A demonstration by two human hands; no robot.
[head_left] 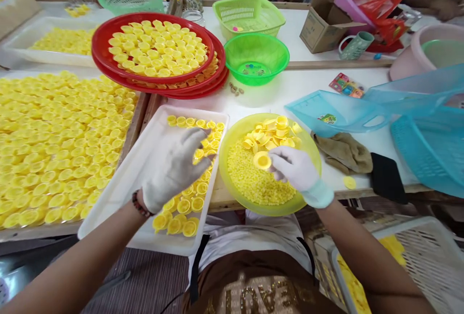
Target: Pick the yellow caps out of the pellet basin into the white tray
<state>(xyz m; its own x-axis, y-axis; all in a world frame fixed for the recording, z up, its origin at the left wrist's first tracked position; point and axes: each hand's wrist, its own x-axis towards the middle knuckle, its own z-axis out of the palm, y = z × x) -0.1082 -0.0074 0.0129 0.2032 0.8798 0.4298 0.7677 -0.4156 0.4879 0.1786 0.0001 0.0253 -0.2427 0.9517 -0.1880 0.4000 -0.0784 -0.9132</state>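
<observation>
the white tray (155,135) has bare room leftward, yellow cups (183,206) along its right edge; over them the left hand (174,166) spreads thumb and fingers, gripping nothing visible. glittery lettering on the brown garment (253,268), upside down, seems to read "beauty". above the yellow bowl (271,209), the right hand (295,166) pinches one cup (262,160).

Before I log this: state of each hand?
Left white-gloved hand: open, over the white rectangular plastic tray.
Right white-gloved hand: closed, holding a round yellow plastic cup.
</observation>
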